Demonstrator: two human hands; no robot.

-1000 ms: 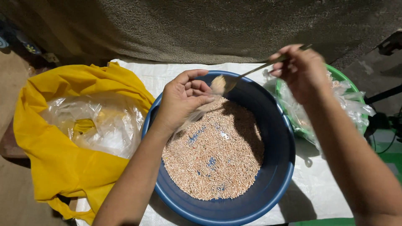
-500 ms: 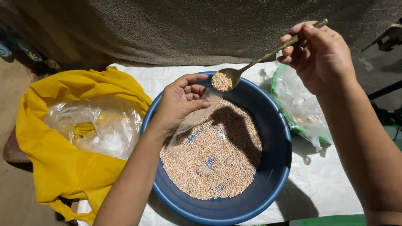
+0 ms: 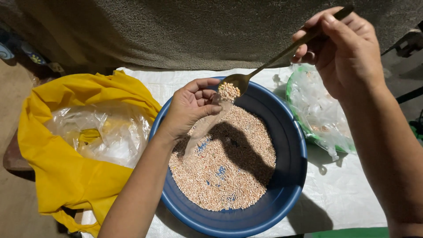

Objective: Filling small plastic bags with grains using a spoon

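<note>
We see the small clear bag (image 3: 207, 125) in the centre of the frame, hanging over the blue basin (image 3: 291, 176). Its mouth is just under the spoon (image 3: 264, 66), and the spoon bowl is tipped at it with a heap of pale grain on it. We judge the filling to be at an early point: the bag looks almost empty, only a little seems to be inside, and a large layer of grain (image 3: 229, 167) lies in the basin.

The left hand (image 3: 191, 108) holds the bag at its mouth; the fingers are curled narrow, with the thumb arched over the opening to keep it apart. The right hand (image 3: 348, 50), in the upper right of the frame, pinches the spoon handle between thumb and bent fingers, closed firmly on it.

At the left lies a yellow bag (image 3: 53, 167) with clear plastic inside. At the right, a green bowl (image 3: 293, 110) holds more plastic. All stand on a white cloth (image 3: 343, 202).
</note>
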